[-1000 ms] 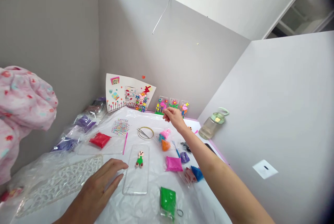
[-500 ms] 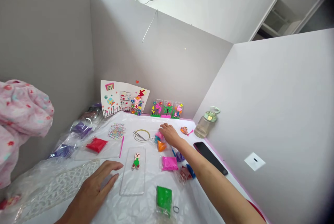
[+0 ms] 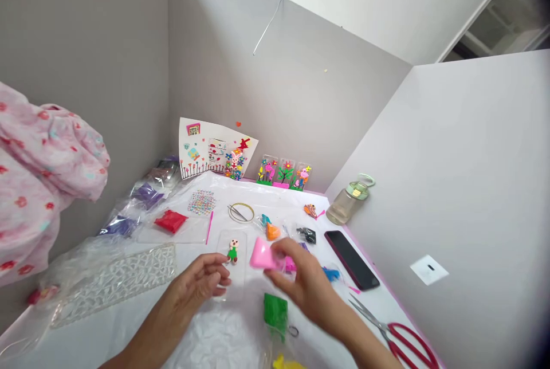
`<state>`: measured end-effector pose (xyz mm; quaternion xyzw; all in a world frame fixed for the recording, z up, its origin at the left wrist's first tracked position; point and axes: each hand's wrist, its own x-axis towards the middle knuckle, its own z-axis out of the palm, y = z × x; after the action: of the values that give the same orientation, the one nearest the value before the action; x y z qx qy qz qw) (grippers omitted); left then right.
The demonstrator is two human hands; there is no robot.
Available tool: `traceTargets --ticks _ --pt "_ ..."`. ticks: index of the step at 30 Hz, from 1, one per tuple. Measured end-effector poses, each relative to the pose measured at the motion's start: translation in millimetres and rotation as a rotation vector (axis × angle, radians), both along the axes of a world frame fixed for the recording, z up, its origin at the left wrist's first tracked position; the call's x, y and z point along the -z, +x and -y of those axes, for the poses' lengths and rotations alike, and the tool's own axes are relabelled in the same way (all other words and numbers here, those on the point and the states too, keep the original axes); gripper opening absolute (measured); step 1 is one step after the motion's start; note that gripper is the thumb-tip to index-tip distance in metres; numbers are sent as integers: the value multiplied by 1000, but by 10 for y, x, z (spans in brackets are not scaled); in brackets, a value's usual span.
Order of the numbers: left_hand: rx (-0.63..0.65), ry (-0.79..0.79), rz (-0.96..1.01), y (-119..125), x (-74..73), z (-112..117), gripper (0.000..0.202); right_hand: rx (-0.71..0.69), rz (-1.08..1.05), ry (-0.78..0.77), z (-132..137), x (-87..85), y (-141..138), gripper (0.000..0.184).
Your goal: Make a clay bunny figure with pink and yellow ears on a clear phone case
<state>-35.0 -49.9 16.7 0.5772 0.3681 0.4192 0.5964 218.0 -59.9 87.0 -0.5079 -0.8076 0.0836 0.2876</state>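
our two bare forearms enter from the lower edge and angle toward each other. our left hand [image 3: 201, 282] sits palm down, wrist low, fingers loosely curled under. our right hand [image 3: 303, 284], blurred, is raised slightly higher just beside it, thumb and fingertips [image 3: 275, 276] closed together in a pinch pointing left.

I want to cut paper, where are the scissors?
In the head view, the red scissors lie at the bottom right, just below the black phone.
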Motion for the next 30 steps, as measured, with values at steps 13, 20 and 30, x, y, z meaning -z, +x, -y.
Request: traceTargets --ticks 13,20,30 --pt "88 -158 43 64 -119 71 32 97 -581 -200 393 200 -264 8" --pt "59 -121 11 139 -89 163 32 128 -757 -365 408 266 -344 14" --pt "51 -96 -199 152 -105 179 45 -6 -894 -497 458 234 -374 19"
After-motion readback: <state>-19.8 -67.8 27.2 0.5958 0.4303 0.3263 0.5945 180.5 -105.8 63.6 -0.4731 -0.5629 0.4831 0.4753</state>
